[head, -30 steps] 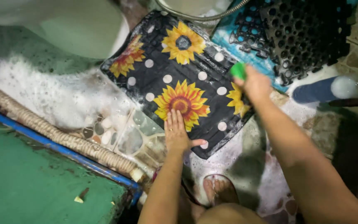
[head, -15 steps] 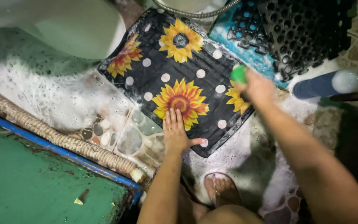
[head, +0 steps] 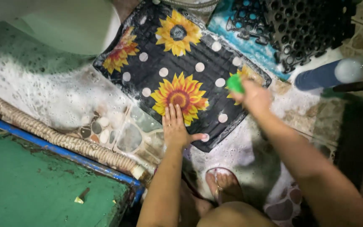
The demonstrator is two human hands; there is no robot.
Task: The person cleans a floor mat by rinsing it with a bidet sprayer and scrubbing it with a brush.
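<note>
Left hand (head: 175,128) flat on sunflower mat (head: 177,67); right hand (head: 253,97) scrubs it with green scrubber (head: 234,83).

Place: home wash area, likely a bathroom floor.
Floor: wet pebble-pattern tiles (head: 118,134) under soap foam (head: 47,90).
Fittings: metal hose (head: 190,3) at top edge.
Items: 1 sunflower mat (head: 177,63), 1 black perforated rubber mat (head: 307,29).
Footwear: bare foot in sandal (head: 223,185).

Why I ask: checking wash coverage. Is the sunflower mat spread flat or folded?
Spread flat: the sunflower mat lies open on the soapy floor, left hand pressing it.
</note>
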